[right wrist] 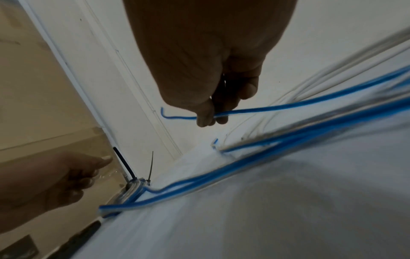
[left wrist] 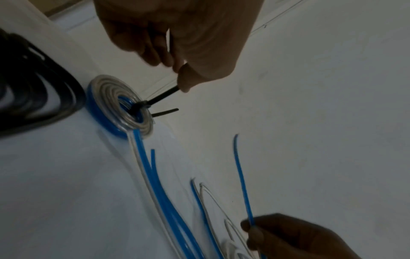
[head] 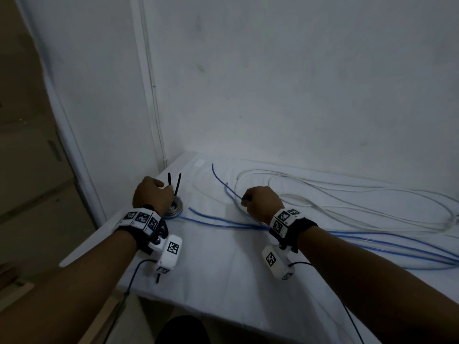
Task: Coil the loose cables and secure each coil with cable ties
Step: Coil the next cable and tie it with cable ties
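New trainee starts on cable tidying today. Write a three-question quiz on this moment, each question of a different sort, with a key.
1. True or false: the left hand pinches the tail of a black cable tie on the small coil.
2. What does the right hand hold? A. white cable B. blue cable C. cable tie
3. Fill in: the loose white cable lies on the ____ sheet.

Key: 1 true; 2 B; 3 white.
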